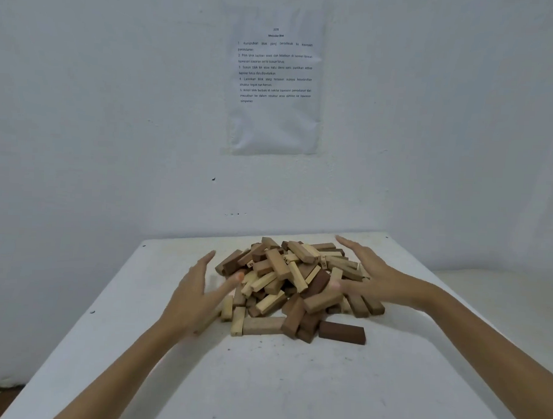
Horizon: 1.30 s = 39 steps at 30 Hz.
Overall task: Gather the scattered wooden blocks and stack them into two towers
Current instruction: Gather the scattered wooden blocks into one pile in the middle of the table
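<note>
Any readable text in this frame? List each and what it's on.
"Kumpulkan blok yang berselerak ke kawasan penindanan": item 1 on the paper sheet on the wall.
"Susun blok ke atas satu demi satu": start of item 3, same sheet.
Sheet heading and the number above it: too blurred to read.
Items 2, 4 and 5: only partly legible.
Dark printed marks on some wooden blocks: too small to read.

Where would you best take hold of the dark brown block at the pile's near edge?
Probably from above, pinching the dark brown block mid-length across its long sides: it lies flat on the table, nothing rests on it, and its near side is free.
</note>
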Motion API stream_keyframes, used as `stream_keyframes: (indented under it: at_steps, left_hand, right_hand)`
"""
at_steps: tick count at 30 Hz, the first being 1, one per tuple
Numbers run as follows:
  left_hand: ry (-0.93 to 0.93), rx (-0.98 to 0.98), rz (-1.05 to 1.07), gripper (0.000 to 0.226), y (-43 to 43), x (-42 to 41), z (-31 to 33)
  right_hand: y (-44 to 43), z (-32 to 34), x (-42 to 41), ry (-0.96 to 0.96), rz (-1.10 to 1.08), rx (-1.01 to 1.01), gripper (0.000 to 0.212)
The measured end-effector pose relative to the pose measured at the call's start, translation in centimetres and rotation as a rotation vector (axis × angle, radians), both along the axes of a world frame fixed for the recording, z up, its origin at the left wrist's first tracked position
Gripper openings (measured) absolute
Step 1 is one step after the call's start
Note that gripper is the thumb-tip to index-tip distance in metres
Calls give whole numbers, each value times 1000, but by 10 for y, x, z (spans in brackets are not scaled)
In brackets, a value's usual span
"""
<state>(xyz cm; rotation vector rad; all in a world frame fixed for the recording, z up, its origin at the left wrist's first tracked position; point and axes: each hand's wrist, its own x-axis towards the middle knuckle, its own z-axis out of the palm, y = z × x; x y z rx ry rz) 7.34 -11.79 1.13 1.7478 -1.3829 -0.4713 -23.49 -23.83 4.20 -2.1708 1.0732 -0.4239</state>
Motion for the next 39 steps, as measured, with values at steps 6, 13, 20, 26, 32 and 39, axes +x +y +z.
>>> stream_keyframes:
  at_steps: [6,13,20,26,32,39]
  left_hand:
    - [-250,265,-154,137,24,-1,-29]
    - [-366,246,-190,143,0,-31,-34]
    - [-337,194,-111,145,-17,-36,-35]
    - [-370,166,-125,146,-31,-31,-37]
    - [-377,164,-129,146,-43,-28,-36]
    - [-362,146,-117,144,-51,-26,-37]
  right_hand:
    - [9,-47,-20,211,-7,-74,121]
    - [3,-72,1,196,-87,-181,135]
    - [0,-70,12,139,-109,-201,136]
    - [-14,-67,15,178,-77,-175,134]
    - [-26,-67,18,200,-86,-159,139]
    - [-34,-68,20,203,-89,-199,143]
